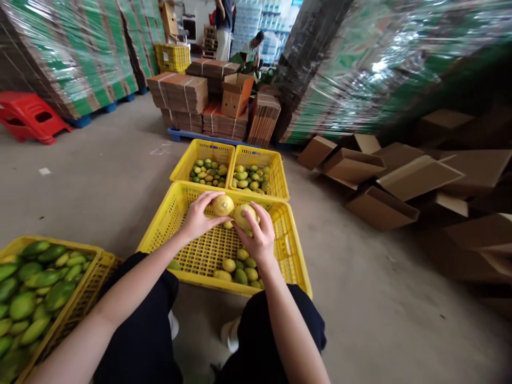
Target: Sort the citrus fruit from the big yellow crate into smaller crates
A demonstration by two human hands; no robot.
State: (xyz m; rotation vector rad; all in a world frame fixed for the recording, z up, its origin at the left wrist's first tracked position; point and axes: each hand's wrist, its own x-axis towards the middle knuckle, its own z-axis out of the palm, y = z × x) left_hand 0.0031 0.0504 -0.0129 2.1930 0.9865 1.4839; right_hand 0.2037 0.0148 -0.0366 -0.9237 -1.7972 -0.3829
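My left hand (200, 216) pinches a yellow lemon (223, 205) between thumb and fingers, its tip turned towards me. Just beside it, my right hand (259, 240) is closed round a second, yellow-green lemon (242, 214). Both hands are raised over a large yellow plastic crate (298, 266) standing between my knees and the smaller crates. Inside, several yellow and green lemons (240, 276) lie in the near right corner, and a green one (173, 265) shows near my left forearm. Part of another lemon (228, 224) appears below the held pair.
Two smaller yellow crates (180, 169) (283, 178) with lemons adjoin the far side. Green fruit (36, 282) fills a crate at left. Cardboard boxes (384, 208) lie at right; flattened cartons (184, 93) stand ahead. A red stool (34, 114) is at left. Two people (224, 29) are behind.
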